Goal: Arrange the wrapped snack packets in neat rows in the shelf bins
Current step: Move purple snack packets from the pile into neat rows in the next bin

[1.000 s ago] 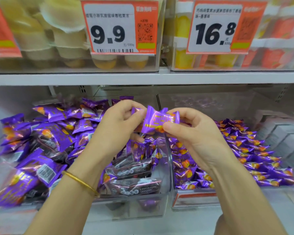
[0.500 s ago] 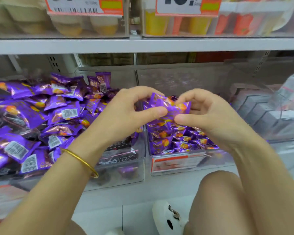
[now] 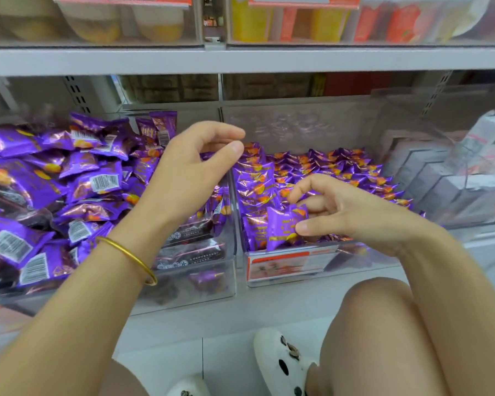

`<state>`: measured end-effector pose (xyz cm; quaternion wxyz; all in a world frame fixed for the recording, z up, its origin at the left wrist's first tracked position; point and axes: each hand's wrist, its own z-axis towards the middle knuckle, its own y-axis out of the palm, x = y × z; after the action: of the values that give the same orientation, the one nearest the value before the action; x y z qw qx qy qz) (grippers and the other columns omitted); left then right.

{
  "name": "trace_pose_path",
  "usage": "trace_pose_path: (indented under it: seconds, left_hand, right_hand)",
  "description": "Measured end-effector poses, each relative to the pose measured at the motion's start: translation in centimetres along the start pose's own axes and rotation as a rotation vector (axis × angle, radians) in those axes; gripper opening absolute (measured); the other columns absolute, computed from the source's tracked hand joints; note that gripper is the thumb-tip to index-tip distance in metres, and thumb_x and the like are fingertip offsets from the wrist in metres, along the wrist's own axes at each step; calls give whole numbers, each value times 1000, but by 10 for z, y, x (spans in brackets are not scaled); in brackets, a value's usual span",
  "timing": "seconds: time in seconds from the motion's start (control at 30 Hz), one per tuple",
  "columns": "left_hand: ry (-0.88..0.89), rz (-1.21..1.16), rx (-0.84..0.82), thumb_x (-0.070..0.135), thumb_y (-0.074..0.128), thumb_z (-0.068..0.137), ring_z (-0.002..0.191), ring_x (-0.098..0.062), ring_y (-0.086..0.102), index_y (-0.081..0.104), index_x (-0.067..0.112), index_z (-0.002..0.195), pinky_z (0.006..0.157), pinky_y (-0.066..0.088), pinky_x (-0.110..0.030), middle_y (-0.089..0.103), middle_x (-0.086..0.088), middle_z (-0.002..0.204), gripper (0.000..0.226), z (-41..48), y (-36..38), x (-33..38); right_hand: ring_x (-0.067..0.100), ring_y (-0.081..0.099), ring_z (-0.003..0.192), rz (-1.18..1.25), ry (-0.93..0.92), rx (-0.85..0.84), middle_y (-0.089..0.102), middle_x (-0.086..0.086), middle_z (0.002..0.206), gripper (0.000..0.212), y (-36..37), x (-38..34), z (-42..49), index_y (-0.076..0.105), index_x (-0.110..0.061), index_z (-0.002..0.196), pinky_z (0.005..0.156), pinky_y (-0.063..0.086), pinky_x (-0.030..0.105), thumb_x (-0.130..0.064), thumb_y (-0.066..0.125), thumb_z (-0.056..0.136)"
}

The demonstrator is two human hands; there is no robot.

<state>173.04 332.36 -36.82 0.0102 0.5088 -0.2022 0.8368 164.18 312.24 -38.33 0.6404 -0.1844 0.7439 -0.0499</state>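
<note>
Head view. Against the frame half a second back: no more two-handed hold on the packet [image 3: 286,227]. Now pinched in the right hand [image 3: 340,215] alone, thumb in front and fingers behind. Brought low to the front left corner of the right bin [image 3: 369,255], just behind the price label [image 3: 277,265]. Standing on edge, face forward, touching the front of the rows [image 3: 326,167]. Presumably held upright to match the standing packets already filling that bin.

Left hand [image 3: 195,167] let go and lifted above the divider [image 3: 236,218] between bins. Fingers loosely curled, thumb tip near forefinger, nothing held. Probably kept close for the next pick from the left bin [image 3: 197,281], with its jumbled heap [image 3: 69,181], many barcodes up.

Also noted a further downward tilt of the camera: price tags [image 3: 303,0] of the upper shelf [image 3: 269,60] nearly out of frame, knee [image 3: 383,310] and white shoe [image 3: 283,364] more in view. Gold bangle [image 3: 129,255] on the left wrist. Stacked pale boxes [image 3: 440,178] to the right, apart from both hands.
</note>
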Motion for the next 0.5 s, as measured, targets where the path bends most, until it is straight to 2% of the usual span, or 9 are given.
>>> trace_pose_path:
  seconds: [0.03, 0.1, 0.13, 0.2, 0.27, 0.33, 0.4, 0.47, 0.5]
  left_hand:
    - [3, 3, 2, 12, 58, 91, 76, 8, 56, 64, 22, 102, 74, 44, -9, 64, 11, 94, 17, 0, 0, 0]
    - [0, 2, 4, 11, 57, 91, 76, 7, 56, 64, 23, 101, 71, 46, -9, 64, 9, 94, 17, -1, -1, -1]
    - [-4, -8, 5, 10, 57, 91, 77, 6, 56, 64, 23, 100, 67, 46, -9, 65, 8, 94, 17, -2, -2, -1]
    - [-12, -19, 7, 10, 56, 91, 78, 5, 56, 64, 24, 99, 63, 47, -9, 65, 6, 96, 17, -3, -2, -1]
    - [-11, -16, 6, 11, 57, 91, 81, 3, 57, 64, 26, 98, 65, 47, -10, 66, 5, 97, 18, -3, -3, -2]
    - [-14, -11, 2, 11, 57, 91, 82, 3, 58, 64, 26, 99, 68, 48, -11, 66, 5, 98, 18, -3, -4, -3]
    - [-17, -10, 1, 11, 57, 91, 83, 2, 58, 64, 24, 100, 70, 48, -11, 66, 4, 99, 18, -4, -4, -3]
    - [-21, -10, 3, 10, 57, 91, 83, 2, 58, 64, 22, 101, 68, 48, -10, 66, 1, 101, 17, -5, -4, -2]
    - [-26, -12, 5, 10, 56, 91, 83, 3, 58, 64, 22, 102, 67, 48, -10, 66, 0, 101, 17, -5, -4, -2]
  right_hand:
    - [6, 56, 64, -13, 1, 14, 62, -13, 66, 32, 1, 0, 0, 56, -18, 106, 63, 44, 13, 0, 67, 81]
    - [7, 61, 77, -104, -3, 64, 67, -11, 92, 33, 4, 1, 0, 63, -24, 104, 68, 46, 13, -6, 72, 78]
    - [13, 60, 84, -184, -10, 101, 66, -5, 104, 31, 7, 1, 1, 65, -27, 100, 71, 47, 17, -10, 74, 76]
    - [23, 55, 88, -346, -24, 162, 62, 4, 110, 29, 13, 0, 2, 64, -31, 94, 76, 48, 29, -19, 78, 72]
    - [20, 55, 83, -453, -45, 170, 62, 1, 102, 29, 18, -5, 3, 63, -34, 92, 73, 49, 32, -25, 79, 70]
    - [-1, 54, 64, -512, -77, 130, 62, -22, 83, 28, 18, -13, 2, 62, -31, 94, 61, 45, 11, -23, 79, 73]
    - [-18, 50, 54, -521, -73, 76, 52, -40, 59, 28, 15, -19, 2, 62, -20, 99, 49, 38, 2, -13, 76, 76]
    - [-14, 51, 49, -475, -64, 32, 52, -37, 56, 29, 15, -21, 0, 64, -19, 102, 43, 36, 3, -14, 76, 76]
    - [-8, 52, 50, -444, -60, 25, 57, -29, 64, 28, 15, -21, 0, 67, -22, 101, 45, 36, 5, -19, 77, 75]
